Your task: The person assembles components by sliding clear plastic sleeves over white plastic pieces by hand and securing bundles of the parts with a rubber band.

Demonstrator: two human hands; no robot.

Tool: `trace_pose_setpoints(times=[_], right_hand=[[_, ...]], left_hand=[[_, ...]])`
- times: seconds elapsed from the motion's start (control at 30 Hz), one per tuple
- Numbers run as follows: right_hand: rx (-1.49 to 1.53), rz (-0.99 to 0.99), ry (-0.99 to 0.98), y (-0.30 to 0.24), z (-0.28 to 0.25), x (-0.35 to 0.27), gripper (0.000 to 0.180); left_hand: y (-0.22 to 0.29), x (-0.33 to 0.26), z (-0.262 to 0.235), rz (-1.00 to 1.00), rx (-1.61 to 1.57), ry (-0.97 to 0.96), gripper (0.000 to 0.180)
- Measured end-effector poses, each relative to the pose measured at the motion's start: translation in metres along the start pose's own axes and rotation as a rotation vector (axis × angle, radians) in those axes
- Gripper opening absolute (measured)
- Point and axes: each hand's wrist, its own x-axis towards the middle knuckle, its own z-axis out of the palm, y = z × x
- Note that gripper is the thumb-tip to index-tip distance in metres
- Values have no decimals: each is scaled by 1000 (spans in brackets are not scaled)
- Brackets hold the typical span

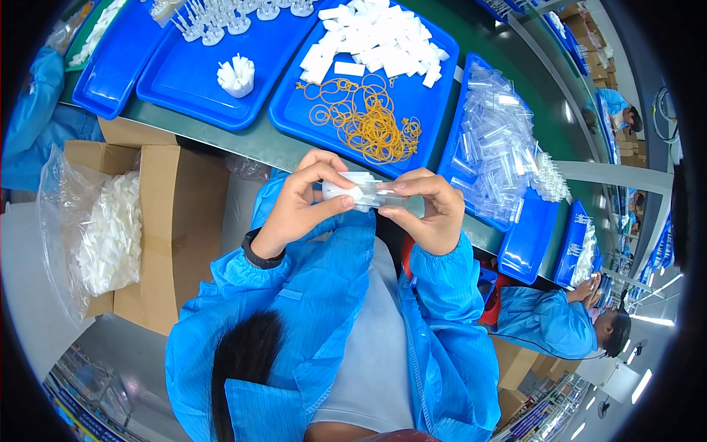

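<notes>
My left hand [303, 205] grips a white plastic part [355, 184] between thumb and fingers, just in front of the table edge. From the other side, my right hand [431, 210] pinches a clear plastic sleeve [384, 197] that meets the white part. How far the sleeve goes over it is partly hidden by my fingers. Beyond my hands lies a blue tray [291, 110] with white rectangular blocks [375, 37] and a tangle of amber rubber bands [375, 129]. To its right, many clear plastic sleeves [490, 140] are heaped in another tray.
At left, a blue tray [169, 88] holds clear stemmed pieces [236, 22] and a white finger-like cluster [236, 76]. An open cardboard box [158, 258] with bagged white parts [114, 239] stands left of me. Co-workers in blue sit at right [545, 317] and left [29, 125].
</notes>
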Motion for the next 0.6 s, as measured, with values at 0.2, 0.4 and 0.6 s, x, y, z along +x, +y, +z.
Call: trace_pose_setpoints(times=[0.2,0.4,0.6], right_hand=[[-114,-72,-89,-7,-8,12,31],[-223,-84,-134,-15,-7,11,33],[-130,26,-59,-16,-7,10,34]], left_hand=[[1,-1,-3,-51,12,14,28],[-3,-1,-1,-3,79,6,29],[-1,-3,-6,-5,-86,3,30]])
